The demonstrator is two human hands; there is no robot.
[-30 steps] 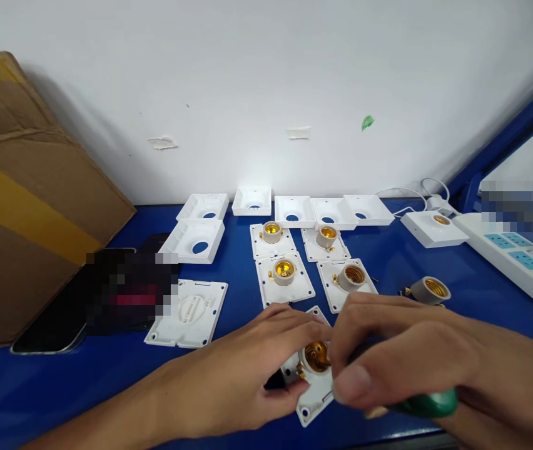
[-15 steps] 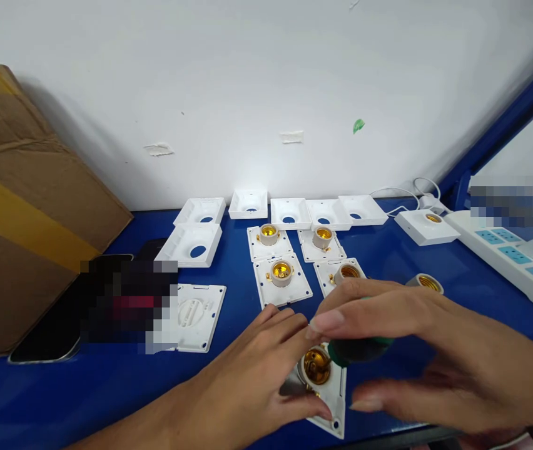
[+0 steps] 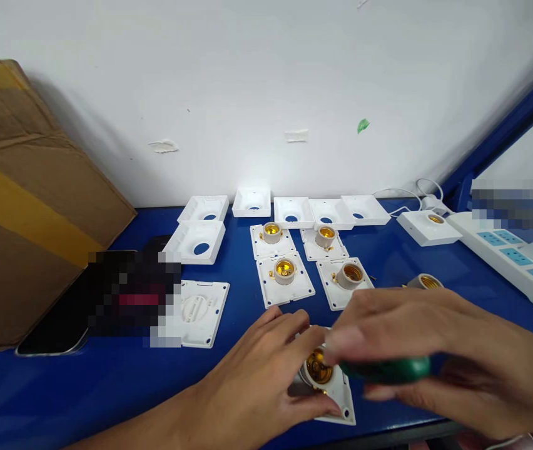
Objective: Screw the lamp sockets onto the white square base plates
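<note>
My left hand is closed around the near lamp holder, fingers on its far side and thumb on the near part of its white base plate. Inside the holder, the brass-coloured socket faces up. My right hand, slightly blurred, grips a screwdriver by its green handle. The tool is tilted towards the socket; its tip cannot be made out. Behind my hands, several base plates with lamp sockets stand in two rows. A loose lamp socket lies beyond my right hand.
Several white square covers line the wall. At left are a bare base plate, a dark phone-like object and a cardboard box. A finished-looking lamp holder and a power strip lie at right.
My right hand and the screwdriver have swung lower, and the green handle now lies flatter and shows more. My left hand keeps its hold; the view has shifted slightly.
</note>
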